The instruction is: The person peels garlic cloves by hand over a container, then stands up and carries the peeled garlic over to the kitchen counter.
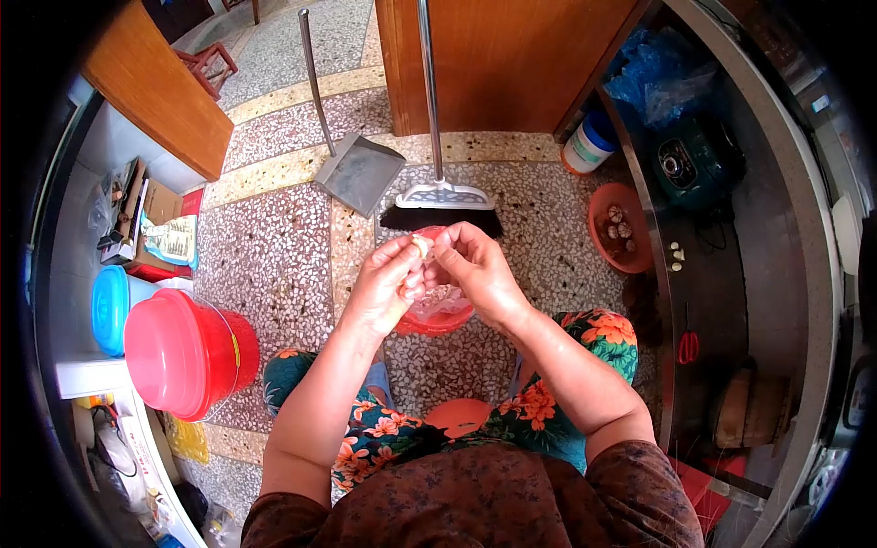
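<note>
My left hand (pixel 385 281) is closed in a pinch round a small pale garlic clove (pixel 421 245). Thumb and forefinger of my right hand (pixel 481 281) press together at the clove's right side, and the other fingers curl in. Both hands meet above a red basin (pixel 437 324), which has clear plastic and pale scraps inside and is partly hidden by the hands. The clove is small and partly covered by my fingertips.
A broom (pixel 443 194) and a grey dustpan (pixel 360 172) stand ahead. An orange bowl (pixel 603 242) with garlic bulbs is at the right, near peeled cloves (pixel 676 257) and red scissors (pixel 688 346) on a dark shelf. A lidded red bucket (pixel 187 352) stands left.
</note>
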The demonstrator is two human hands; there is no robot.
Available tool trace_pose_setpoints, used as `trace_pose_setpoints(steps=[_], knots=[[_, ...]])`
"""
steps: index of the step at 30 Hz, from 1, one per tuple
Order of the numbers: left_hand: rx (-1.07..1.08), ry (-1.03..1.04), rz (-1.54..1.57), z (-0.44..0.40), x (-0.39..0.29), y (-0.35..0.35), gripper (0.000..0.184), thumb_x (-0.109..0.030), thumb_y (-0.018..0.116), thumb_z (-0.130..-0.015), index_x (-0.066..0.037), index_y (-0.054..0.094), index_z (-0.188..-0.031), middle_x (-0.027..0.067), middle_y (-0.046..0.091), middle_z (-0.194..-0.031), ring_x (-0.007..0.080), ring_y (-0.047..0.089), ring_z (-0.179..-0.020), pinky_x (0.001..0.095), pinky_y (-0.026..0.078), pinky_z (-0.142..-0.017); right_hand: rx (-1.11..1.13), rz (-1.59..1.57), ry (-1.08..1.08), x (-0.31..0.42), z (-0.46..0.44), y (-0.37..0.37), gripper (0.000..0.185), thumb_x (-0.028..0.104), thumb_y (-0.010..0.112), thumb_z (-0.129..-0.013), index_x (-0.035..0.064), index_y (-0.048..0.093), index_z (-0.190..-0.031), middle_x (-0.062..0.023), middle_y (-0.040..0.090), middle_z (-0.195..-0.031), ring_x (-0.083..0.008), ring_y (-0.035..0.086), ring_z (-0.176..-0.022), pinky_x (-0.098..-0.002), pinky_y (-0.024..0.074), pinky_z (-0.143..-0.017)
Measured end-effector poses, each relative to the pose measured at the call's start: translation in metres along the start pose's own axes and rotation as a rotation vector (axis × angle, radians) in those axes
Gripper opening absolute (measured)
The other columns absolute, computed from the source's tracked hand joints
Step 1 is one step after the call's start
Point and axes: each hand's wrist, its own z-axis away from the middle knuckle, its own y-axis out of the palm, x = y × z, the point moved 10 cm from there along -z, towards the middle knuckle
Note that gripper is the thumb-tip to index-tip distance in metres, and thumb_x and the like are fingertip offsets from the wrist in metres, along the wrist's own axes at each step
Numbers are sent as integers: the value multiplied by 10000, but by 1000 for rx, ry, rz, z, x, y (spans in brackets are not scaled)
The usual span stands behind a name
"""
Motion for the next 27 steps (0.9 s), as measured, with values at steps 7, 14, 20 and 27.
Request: trace_pose_setpoints(steps=[7,14,20,27], knots=[[-38,5,-38,-1,2,-4,146,-155,552,-948,-45,618,-1017,-58,470,-677,16,405,-555,158,332,-479,70,-47,54,-5,1,10,126,120,589,-926,-3,564,-935,-24,609,-809,-78,580,-685,-224,495,-626],[-79,91,-179,4,-9,4,211,-152,521,-960,-17,598,-1102,-36,512,-739,33,408,-564,165,334,-498,25,45,-15,-2,1,8,106,90,622,-892,8,567,-851,-22,589,-772,-80,545,-667,-229,450,-603],[-105,161,-313,4,-11,-3,218,-158,593,-929,-8,630,-1083,-47,556,-759,-5,403,-589,165,324,-495,-111,608,-307,35,7,2,100,37,651,-807,0,558,-799,-56,554,-776,-125,545,-729,-290,450,-661],[-147,246,-550,8,-27,3,162,-107,600,-913,-2,627,-1034,-11,599,-842,22,464,-646,180,380,-559,3,393,-186,15,2,3,92,40,642,-831,8,558,-809,-25,559,-765,-102,536,-722,-269,446,-650]])
